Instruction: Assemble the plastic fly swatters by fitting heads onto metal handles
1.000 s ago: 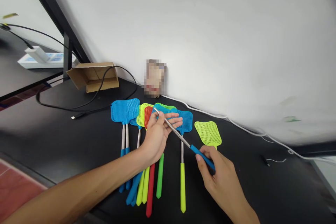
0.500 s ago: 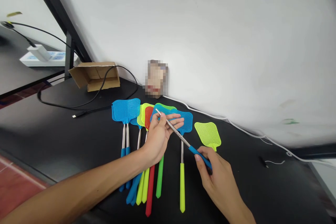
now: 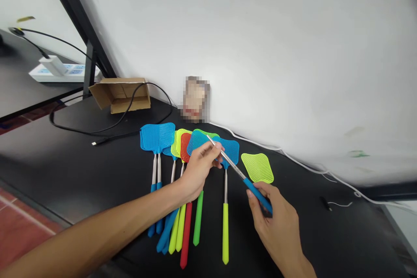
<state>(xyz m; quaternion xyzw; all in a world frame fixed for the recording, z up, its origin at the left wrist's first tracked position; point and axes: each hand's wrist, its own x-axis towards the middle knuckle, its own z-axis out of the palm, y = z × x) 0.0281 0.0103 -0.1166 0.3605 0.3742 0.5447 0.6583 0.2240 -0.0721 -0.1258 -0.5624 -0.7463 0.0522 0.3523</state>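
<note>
My right hand (image 3: 278,219) is closed round the blue grip of a fly swatter handle (image 3: 233,167), whose metal rod slants up to the left. No swatter head is on the rod's tip. The fingers of my left hand (image 3: 199,168) pinch the rod a little below that tip. Beyond my right hand lies a loose yellow-green swatter head (image 3: 258,167). Under and around my left hand lie several whole swatters, among them a pair of blue ones (image 3: 157,137), a red-gripped one (image 3: 186,239), a green grip (image 3: 198,221) and a blue head with a yellow-green grip (image 3: 225,234). My left forearm covers parts of them.
All this lies on a black table (image 3: 107,169) against a white wall. At the back left stands an open cardboard box (image 3: 122,97) with a black cable (image 3: 73,129) beside it. A pixelated item (image 3: 195,100) leans on the wall; a white cable (image 3: 260,142) runs along it.
Both hands and the swatter handle have shifted slightly to the right. My left fingers, stretched out before, have curled in round the metal rod.
</note>
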